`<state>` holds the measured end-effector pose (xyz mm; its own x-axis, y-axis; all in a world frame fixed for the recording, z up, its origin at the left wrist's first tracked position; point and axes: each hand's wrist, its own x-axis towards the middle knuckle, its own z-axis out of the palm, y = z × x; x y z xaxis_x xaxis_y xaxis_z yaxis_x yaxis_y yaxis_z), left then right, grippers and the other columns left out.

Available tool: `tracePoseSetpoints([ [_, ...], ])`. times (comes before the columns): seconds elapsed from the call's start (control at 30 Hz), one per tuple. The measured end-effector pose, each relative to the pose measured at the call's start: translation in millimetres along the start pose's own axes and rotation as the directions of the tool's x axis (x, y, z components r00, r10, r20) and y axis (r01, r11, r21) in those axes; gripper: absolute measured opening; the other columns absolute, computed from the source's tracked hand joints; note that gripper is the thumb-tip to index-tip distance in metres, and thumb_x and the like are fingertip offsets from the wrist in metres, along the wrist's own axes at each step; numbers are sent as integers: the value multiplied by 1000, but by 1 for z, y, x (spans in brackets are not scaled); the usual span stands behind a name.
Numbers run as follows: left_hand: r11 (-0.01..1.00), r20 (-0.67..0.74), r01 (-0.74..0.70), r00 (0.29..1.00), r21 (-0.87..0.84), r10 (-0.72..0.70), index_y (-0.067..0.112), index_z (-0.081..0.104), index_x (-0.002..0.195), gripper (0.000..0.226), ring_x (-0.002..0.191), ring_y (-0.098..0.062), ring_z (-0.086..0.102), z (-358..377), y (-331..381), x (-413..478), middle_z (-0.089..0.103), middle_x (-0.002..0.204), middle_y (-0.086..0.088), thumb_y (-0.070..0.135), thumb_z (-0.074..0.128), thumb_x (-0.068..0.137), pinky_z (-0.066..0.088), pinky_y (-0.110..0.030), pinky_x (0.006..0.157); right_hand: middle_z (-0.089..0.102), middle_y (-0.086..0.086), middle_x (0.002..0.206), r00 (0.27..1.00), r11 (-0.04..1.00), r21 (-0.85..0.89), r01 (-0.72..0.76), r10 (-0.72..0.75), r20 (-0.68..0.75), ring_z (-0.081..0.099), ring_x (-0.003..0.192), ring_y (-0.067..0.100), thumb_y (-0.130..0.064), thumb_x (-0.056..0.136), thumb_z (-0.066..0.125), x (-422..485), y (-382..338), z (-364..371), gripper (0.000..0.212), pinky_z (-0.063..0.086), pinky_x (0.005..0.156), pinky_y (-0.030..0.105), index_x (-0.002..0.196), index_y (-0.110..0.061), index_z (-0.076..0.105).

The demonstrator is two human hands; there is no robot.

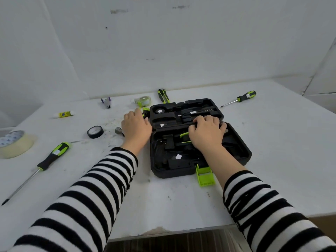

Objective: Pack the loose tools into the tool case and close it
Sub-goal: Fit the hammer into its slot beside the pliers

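The black tool case lies open on the white table, its moulded slots facing up. My right hand is inside the near half, fingers curled over a green-handled tool whose far end is hidden. My left hand sits just left of the case, curled over a hammer; its grey head and green-black handle end stick out on either side. Loose tools: a long screwdriver at the left, a second screwdriver back right, a utility knife, and a tape measure.
A black tape roll, a wide clear tape roll, a glue stick and a stapler lie on the left half. The case's green latch hangs open toward me. The table's front edge is close below.
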<state>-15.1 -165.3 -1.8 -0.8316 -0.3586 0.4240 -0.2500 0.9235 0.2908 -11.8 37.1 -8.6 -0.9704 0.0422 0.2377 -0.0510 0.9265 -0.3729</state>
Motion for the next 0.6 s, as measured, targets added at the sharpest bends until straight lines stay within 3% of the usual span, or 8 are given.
tracePoseSetpoints([
  [0.07, 990, 161, 132, 977, 57, -140, 5, 50, 119, 39, 118, -35, 47, 0, -11, 8, 55, 124, -16, 30, 53, 89, 36, -42, 95, 49, 6, 130, 1000, 1000, -9, 3, -4, -4, 33, 128, 28, -34, 92, 37, 0, -1, 1, 37, 17, 109, 49, 122, -21, 56],
  [0.13, 979, 263, 175, 944, 108, -198, 7, 54, 117, 40, 118, -33, 48, -1, -15, 14, 56, 123, -14, 30, 55, 84, 34, -41, 98, 50, 5, 129, 1000, 1000, -9, 5, -6, -12, 33, 128, 27, -34, 92, 38, 1, -1, 2, 37, 18, 108, 48, 122, -21, 56],
  [0.3, 960, 363, 265, 889, 92, -281, 18, 58, 96, 24, 103, -29, 56, -3, -21, 23, 64, 103, -7, 38, 53, 83, 26, -41, 96, 50, 5, 129, 1000, 1000, 1, 6, -6, -26, 34, 128, 27, -35, 92, 39, 1, 0, 3, 36, 18, 108, 49, 121, -22, 57],
  [0.43, 970, 334, 218, 911, 104, -240, 25, 55, 87, 25, 100, -26, 57, -8, -24, 18, 64, 93, -3, 50, 57, 85, 24, -42, 100, 50, 4, 128, 1000, 1000, 2, 4, -4, -24, 34, 128, 26, -35, 92, 39, 2, 1, 5, 36, 18, 108, 49, 120, -22, 58],
  [0.53, 979, 176, 200, 963, 28, -201, 19, 53, 100, 24, 93, -29, 57, -17, -21, 10, 65, 98, -7, 41, 51, 91, 28, -39, 91, 53, 4, 127, 999, 999, 49, -18, 20, -35, 36, 128, 26, -35, 94, 38, 4, 1, 5, 34, 19, 108, 49, 119, -23, 59],
  [0.6, 986, 79, 147, 987, -82, -141, 18, 53, 103, 22, 87, -29, 56, -24, -17, 4, 66, 96, -7, 37, 49, 93, 26, -37, 82, 59, 4, 121, 991, 979, 184, -85, 102, -88, 43, 123, 26, -33, 98, 33, 8, 1, 1, 36, 22, 105, 48, 115, -22, 61],
])
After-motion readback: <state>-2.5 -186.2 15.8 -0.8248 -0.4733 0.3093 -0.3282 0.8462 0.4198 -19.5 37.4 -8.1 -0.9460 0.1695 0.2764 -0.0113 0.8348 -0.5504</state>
